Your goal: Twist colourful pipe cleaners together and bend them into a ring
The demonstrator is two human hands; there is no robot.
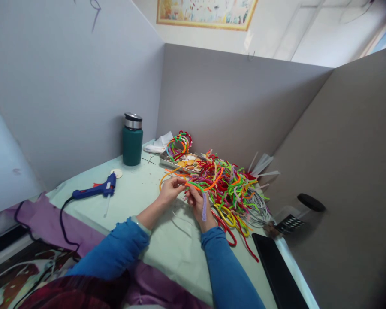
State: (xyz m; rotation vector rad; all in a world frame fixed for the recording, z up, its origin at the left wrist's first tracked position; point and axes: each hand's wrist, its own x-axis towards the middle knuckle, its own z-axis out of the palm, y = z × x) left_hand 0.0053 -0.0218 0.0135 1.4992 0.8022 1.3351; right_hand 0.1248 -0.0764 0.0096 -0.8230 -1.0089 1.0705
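Nearest, bunched shiny purple cloth [157,283] along the table edge, with a long flat black slab [276,270] off to the right. Next, above the pale green tabletop [141,189], a fuzzy pipe-cleaner bundle in orange, green and lavender [197,186], pinched in the closed fingertips of both right hand [197,205] and left hand [171,191]. Long axis running roughly left to right across both hands; lavender end bent sharply back toward the wearer over the right wrist, orange end curving away to the far right (whether joined to the thin amber loop [161,179] beside the left hand, cannot tell). Well to the left, a dark blue glue gun [96,190], lying on its side. Just beyond the right hand, crowding that side, a tangled multicoloured pipe-cleaner heap [234,184]; then a shallow metal tray [171,164] and, farther left, an upright dark green bottle [132,143]. Farthest, tall grey partition panels [231,98], topped by a gold-framed picture [206,27] beyond.
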